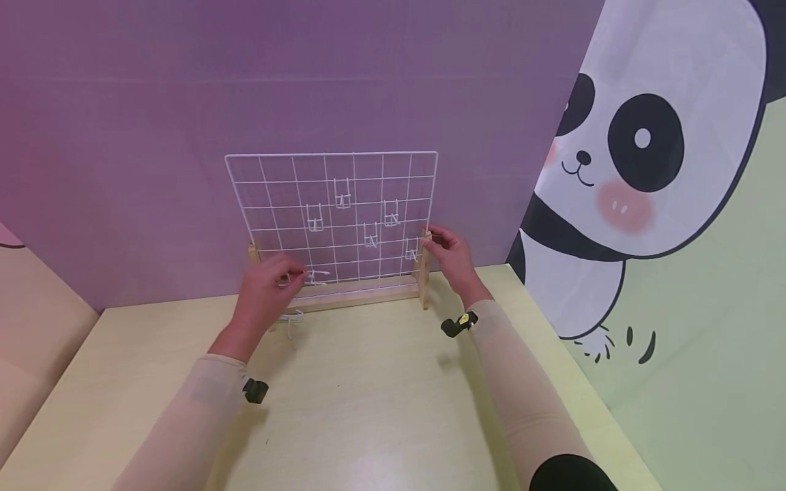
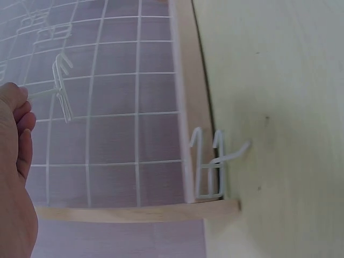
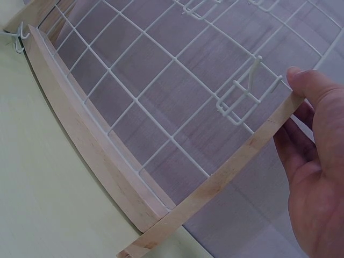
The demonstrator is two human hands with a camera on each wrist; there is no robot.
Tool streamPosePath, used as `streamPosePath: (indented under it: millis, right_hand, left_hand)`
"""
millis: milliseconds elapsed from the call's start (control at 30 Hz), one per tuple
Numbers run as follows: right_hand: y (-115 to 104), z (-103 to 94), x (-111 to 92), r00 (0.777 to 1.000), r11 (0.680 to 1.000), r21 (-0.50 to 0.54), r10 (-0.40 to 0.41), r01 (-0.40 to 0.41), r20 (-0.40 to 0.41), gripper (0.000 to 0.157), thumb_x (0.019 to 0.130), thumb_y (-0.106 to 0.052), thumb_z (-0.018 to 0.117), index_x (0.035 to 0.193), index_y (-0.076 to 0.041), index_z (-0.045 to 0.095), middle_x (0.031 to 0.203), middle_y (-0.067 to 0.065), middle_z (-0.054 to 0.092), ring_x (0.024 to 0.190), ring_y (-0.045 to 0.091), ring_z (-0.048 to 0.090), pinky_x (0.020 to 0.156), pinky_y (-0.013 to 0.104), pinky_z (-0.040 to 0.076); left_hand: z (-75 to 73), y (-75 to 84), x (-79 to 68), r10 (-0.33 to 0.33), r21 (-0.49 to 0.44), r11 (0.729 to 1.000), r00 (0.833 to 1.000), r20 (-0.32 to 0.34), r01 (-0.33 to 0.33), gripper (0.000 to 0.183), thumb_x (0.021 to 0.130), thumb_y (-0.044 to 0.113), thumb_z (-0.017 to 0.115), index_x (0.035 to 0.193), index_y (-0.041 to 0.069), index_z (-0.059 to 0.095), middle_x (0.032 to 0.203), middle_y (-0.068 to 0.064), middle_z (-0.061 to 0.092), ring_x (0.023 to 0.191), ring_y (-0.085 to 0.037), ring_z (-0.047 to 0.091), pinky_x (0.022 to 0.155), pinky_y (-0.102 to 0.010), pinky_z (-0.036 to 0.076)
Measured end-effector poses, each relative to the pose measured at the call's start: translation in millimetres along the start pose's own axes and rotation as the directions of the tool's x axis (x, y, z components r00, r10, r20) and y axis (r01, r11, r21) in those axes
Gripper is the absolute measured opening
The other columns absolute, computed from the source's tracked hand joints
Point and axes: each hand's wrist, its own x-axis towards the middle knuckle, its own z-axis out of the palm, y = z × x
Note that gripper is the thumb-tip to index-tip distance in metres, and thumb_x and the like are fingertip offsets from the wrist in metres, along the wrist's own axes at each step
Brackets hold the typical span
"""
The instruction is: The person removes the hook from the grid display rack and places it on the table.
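Note:
My left hand (image 1: 265, 290) pinches the stem of a white wire hook (image 2: 61, 91) between thumb and fingers. The hook's bent prongs point away from the hand, in front of the lower left of a white wire grid panel (image 1: 331, 155); whether they touch it I cannot tell. My right hand (image 1: 453, 262) grips the top of the right wooden upright (image 3: 226, 171) at the panel's edge, thumb in front. Several more hooks (image 1: 391, 217) hang on the grid in staggered places, one of them (image 3: 244, 99) close to my right thumb.
A loose white hook (image 2: 207, 172) lies by the left end of the wooden base bar (image 1: 362, 294). The stand is at the back of a pale wooden table (image 1: 368, 409), before a purple wall (image 1: 153, 170). A panda picture (image 1: 675, 225) covers the wall on the right.

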Motion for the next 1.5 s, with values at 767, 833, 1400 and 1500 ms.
streamPosePath:
  millis: [767, 833, 1400, 1500]
  right_hand:
    - [-3, -0.6, -2, 1.0, 0.999, -0.034, 0.022, -0.022, -0.003, 0.039, 0.106, -0.011, 0.076, 0.144, -0.003, 0.071, 0.136, 0.015, 0.072, 0.125, 0.022, 0.064, 0.113, 0.038, 0.054]
    - [-3, -0.6, -2, 1.0, 0.999, -0.034, 0.024, -0.024, -0.004, 0.039, 0.106, -0.011, 0.076, 0.145, -0.003, 0.071, 0.137, 0.015, 0.072, 0.126, 0.023, 0.064, 0.114, 0.039, 0.054]
    - [-2, -0.2, -2, 1.0, 1.0, -0.016, 0.019, -0.019, -0.003, 0.039, 0.106, -0.01, 0.075, 0.145, -0.002, 0.07, 0.135, 0.016, 0.072, 0.121, 0.02, 0.065, 0.112, 0.038, 0.054]
    - [-3, -0.1, -2, 1.0, 1.0, -0.014, 0.019, -0.019, -0.003, 0.039, 0.106, -0.009, 0.075, 0.145, -0.001, 0.07, 0.133, 0.016, 0.072, 0.119, 0.018, 0.066, 0.112, 0.037, 0.054]
  left_hand:
    - [24.9, -13.5, -19.2, -0.061, 0.05, 0.997, 0.977, 0.205, 0.052, 0.007, 0.1, 0.004, 0.081, 0.106, 0.007, 0.08, 0.104, -0.006, 0.075, 0.099, -0.029, 0.074, 0.084, -0.051, 0.065]
    - [26.3, -14.0, -20.5, -0.057, 0.051, 0.998, 0.977, 0.206, 0.048, 0.007, 0.1, 0.004, 0.082, 0.105, 0.008, 0.08, 0.103, -0.005, 0.075, 0.099, -0.028, 0.074, 0.084, -0.05, 0.066]
    - [37.6, -23.5, -31.6, -0.114, 0.052, 0.993, 0.958, 0.262, 0.104, 0.009, 0.098, 0.002, 0.083, 0.104, 0.008, 0.082, 0.102, -0.005, 0.076, 0.097, -0.029, 0.075, 0.086, -0.051, 0.066]
    - [39.8, -24.6, -33.4, -0.123, 0.056, 0.992, 0.952, 0.279, 0.111, 0.009, 0.098, 0.002, 0.083, 0.103, 0.009, 0.081, 0.102, -0.005, 0.076, 0.096, -0.028, 0.074, 0.086, -0.051, 0.066]
